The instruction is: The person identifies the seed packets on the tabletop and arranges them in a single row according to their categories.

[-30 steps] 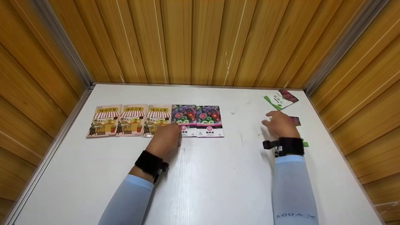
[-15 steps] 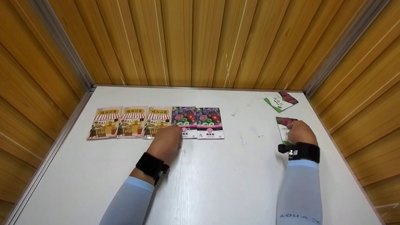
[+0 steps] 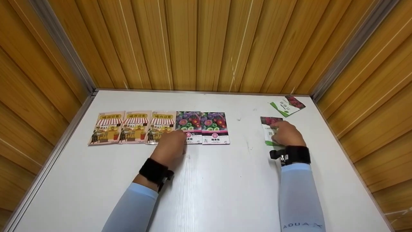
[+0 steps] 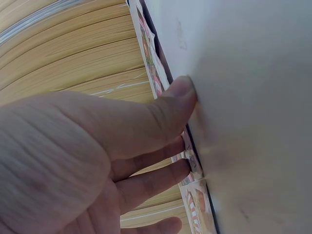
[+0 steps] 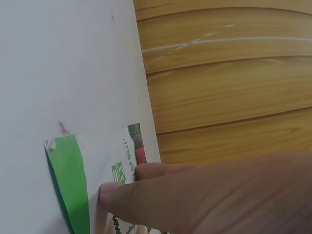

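In the head view my left hand (image 3: 169, 146) rests at the lower edge of the row, over the joint between the rightmost awning-picture seed packet (image 3: 161, 120) and a flower-photo seed packet (image 3: 189, 120). Its fairly straight fingers touch the packets in the left wrist view, the thumb (image 4: 178, 95) lying against the tabletop. My right hand (image 3: 288, 133) pinches a white-and-green seed packet (image 3: 267, 132) with thumb and index finger, covering its right part. The packet's green band (image 5: 70, 175) shows in the right wrist view.
More seed packets continue the row: two with awnings (image 3: 107, 127) at left and another flower-photo one (image 3: 215, 127) at right. A second white-and-green seed packet (image 3: 287, 105) lies askew at the back right. Wood-patterned walls (image 3: 206, 45) enclose the white table (image 3: 219, 187).
My right hand reached down onto the nearer white-and-green seed packet, took hold of it and moved it left toward the row. My left hand stayed in place.
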Demonstrator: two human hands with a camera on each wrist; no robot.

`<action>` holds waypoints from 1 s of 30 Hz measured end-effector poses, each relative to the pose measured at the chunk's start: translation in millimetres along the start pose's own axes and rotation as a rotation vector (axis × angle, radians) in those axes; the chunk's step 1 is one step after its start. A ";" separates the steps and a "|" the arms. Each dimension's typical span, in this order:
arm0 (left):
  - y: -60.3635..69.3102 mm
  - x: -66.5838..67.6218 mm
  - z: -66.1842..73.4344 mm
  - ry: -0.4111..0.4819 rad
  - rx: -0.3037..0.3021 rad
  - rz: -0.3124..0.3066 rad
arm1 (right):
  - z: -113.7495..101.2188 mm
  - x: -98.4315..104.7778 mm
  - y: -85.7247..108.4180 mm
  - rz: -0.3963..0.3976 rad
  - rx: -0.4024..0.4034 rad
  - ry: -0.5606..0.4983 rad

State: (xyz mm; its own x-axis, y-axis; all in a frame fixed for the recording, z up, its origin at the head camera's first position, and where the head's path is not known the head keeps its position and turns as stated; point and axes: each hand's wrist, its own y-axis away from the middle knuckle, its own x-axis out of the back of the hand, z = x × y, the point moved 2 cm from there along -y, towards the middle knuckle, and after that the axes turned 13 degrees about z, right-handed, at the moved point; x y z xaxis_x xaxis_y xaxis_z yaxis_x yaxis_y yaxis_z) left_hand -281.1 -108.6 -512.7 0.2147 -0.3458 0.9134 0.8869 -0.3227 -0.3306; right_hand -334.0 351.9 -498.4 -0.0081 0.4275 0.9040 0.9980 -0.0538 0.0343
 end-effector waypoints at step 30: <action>-31.7 -24.3 83.6 0.002 -0.201 -0.114 | -86.9 -60.4 -7.0 0.082 0.168 0.061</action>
State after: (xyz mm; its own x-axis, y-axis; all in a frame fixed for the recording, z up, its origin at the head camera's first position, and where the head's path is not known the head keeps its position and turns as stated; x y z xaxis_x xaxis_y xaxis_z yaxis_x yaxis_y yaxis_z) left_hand -280.2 -16.3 -504.6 0.1162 -0.2988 0.9472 0.8060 -0.5289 -0.2657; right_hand -346.0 248.0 -516.2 0.0755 0.3722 0.9251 0.9919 0.0673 -0.1080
